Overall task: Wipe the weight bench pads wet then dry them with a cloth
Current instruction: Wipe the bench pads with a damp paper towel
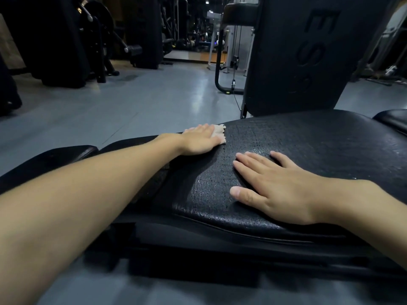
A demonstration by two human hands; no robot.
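While left hand (199, 140) presses cloth (220, 133), pad (308, 146) runs left-right.

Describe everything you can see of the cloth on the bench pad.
The cloth is pale beige with a ragged edge. Only a strip shows past the fingertips; the rest is hidden under the left hand, which presses it flat on the black textured pad near its far left edge. Wet or dry: unclear.

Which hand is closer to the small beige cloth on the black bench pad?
Left. The left hand presses on the small beige cloth; the right hand lies flat on the black textured pad, apart from it.
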